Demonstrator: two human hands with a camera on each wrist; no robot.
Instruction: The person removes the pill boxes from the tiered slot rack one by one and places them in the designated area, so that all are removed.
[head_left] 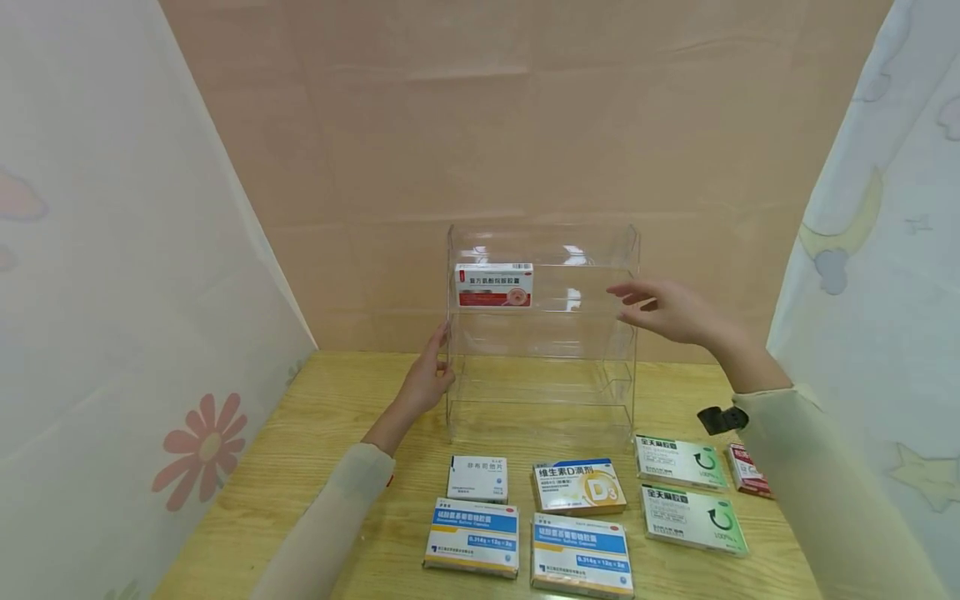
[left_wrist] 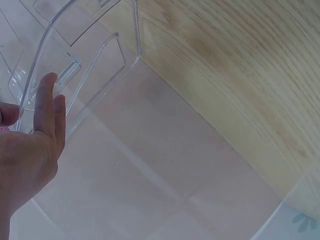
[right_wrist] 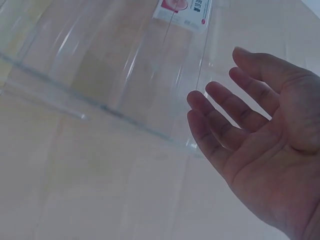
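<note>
A clear acrylic display rack (head_left: pixel 540 421) with several tiers stands upright on the table. My left hand (head_left: pixel 429 379) holds its left side panel; in the left wrist view the thumb and the fingers (left_wrist: pixel 46 102) lie on either side of the panel's edge. One red and white medicine box (head_left: pixel 495 286) sits at the left end of an upper tier, its label facing me. Beside the rack's right edge, my right hand (head_left: pixel 663 310) is raised with nothing in it. Its fingers (right_wrist: pixel 220 122) are spread and slightly bent in the right wrist view.
On the wooden table (head_left: pixel 300 467) in front of the rack lie a small white box (head_left: pixel 477 479), a vitamin D box (head_left: pixel 579 486), two blue and white boxes (head_left: pixel 472 537), two green and white boxes (head_left: pixel 693 518) and a red box (head_left: pixel 747 469) partly behind my right sleeve. Cloth walls surround the table.
</note>
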